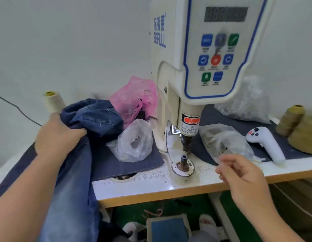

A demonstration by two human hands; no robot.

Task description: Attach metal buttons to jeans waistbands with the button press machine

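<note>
While one pair of jeans (pixel 85 130) is gripped in a bunch by the left hand (pixel 55 137) at the table's (pixel 151 193) left side, the right hand (pixel 242 175) is held over the front edge, fingers loosely curled; whether anything is pinched cannot be told. One button press machine (pixel 195 75) is seen, its display blurred. Three plastic bags are counted left and right of it, contents indistinct, and three thread cones, one cut off at right.
</note>
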